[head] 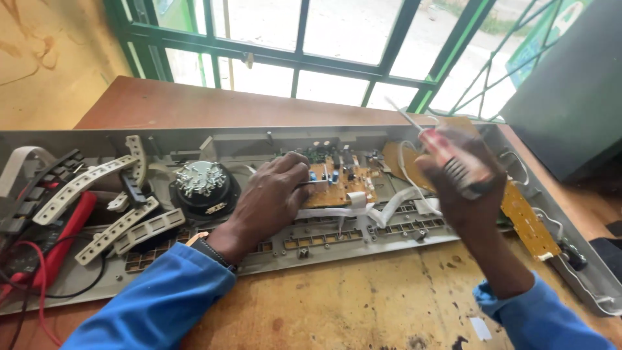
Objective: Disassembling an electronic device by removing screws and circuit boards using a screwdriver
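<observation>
While your left hand (269, 194) lies palm-down across the opened grey keyboard casing (363, 241), its fingers curl forward and press onto the near left edge of the brown circuit board (346, 185); the hand is half-closed, touching the board, and whether it pinches anything under the fingertips cannot be told. Your left forearm comes in from the lower left in a blue sleeve (155, 304), a dark watch strap (210, 251) at the wrist, the wrist bent slightly up over the casing's front rail. Your right hand (466, 188) is raised above the right part of the casing, fist closed around the red-and-clear handle of a screwdriver (447, 152); the thin metal shaft points up and to the left, toward the window, tip clear of everything. That hand is motion-blurred, the forearm rising steeply from the lower right corner, elbow low over the worn yellow tabletop (363, 304). White ribbon cables (389, 209) run between your two hands, from the brown board toward the right. A second, yellowish circuit strip (528, 223) lies just right of your right wrist, along the casing's right end. Left of your left hand sits a round black speaker (202, 188), just beside the wrist. Farther left: loose pale rubber contact strips (84, 185) and red and black meter leads (48, 259) at the casing's left end. Green window bars (304, 61) stand beyond the table
</observation>
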